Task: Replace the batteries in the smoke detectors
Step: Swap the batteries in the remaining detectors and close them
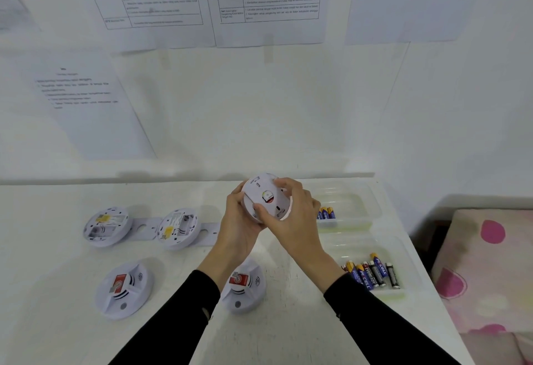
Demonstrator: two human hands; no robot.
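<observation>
Both my hands hold one round white smoke detector (264,193) up above the white table (57,292), its back side facing me. My left hand (239,220) cups it from the left and below. My right hand (291,206) grips its right rim, thumb across the back. Two opened detectors (107,226) (178,228) lie back-up on flat mounting plates at the left. Two more detectors (124,289) (244,285) lie face-up nearer me, each with a red label. Several batteries (373,274) lie in a clear tray at the right.
A second clear tray (350,206) behind the first holds a few blue and yellow batteries (326,213). Printed sheets hang on the white wall behind the table. A pink spotted cushion (487,263) sits beyond the table's right edge.
</observation>
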